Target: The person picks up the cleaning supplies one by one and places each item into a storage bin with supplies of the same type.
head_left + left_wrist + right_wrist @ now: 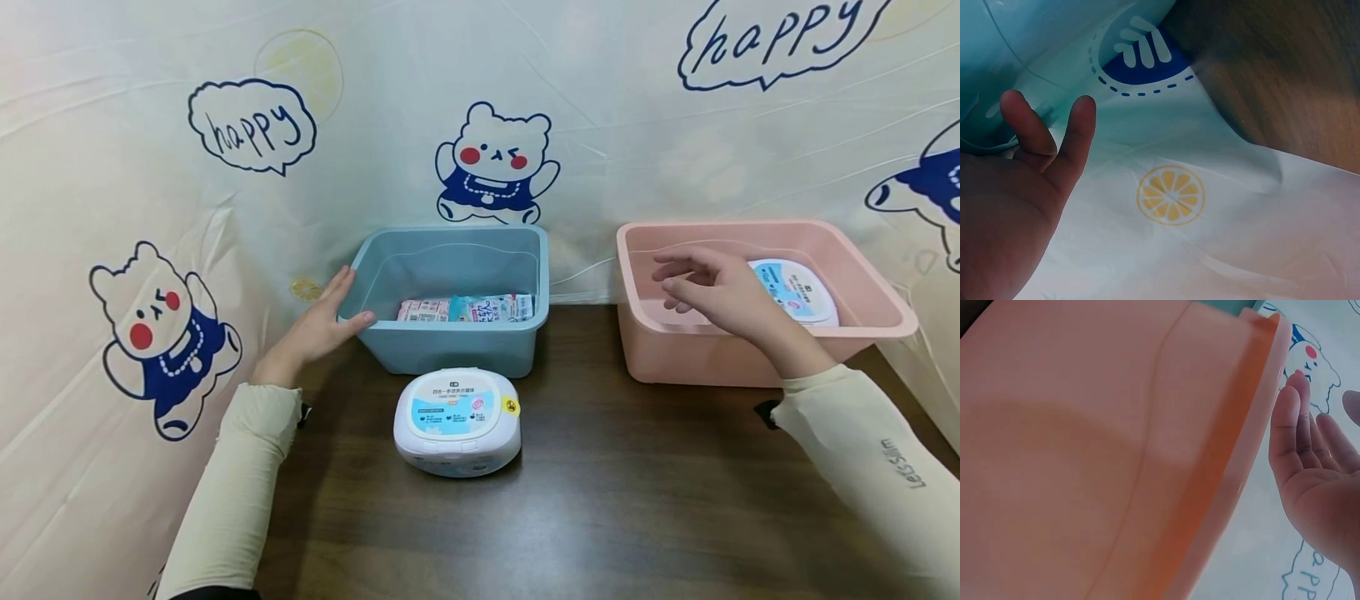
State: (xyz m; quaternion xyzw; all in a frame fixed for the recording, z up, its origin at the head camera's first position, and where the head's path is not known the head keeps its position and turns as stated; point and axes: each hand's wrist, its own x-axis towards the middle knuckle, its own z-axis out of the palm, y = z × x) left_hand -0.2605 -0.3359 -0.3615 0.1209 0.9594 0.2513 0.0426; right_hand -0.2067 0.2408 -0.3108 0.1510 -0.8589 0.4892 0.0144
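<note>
My left hand (318,325) is at the left rim of a blue plastic bin (450,342), thumb near its front corner and the other fingers along its outer side. Inside that bin lie soft packets (491,308) with pink and blue printing. Over the pink bin (697,358) my right hand (708,287) hovers with relaxed fingers and nothing in them. A white oval tub with a blue label (798,292) sits in the pink bin, partly hidden behind the right wrist. A similar white lidded tub (457,425) stands on the table in front of the blue bin.
The dark wooden table (585,500) runs under both bins. Behind and to the left hangs a pale cloth (585,75) printed with bears, lemon slices and the word happy. A gap separates the two bins.
</note>
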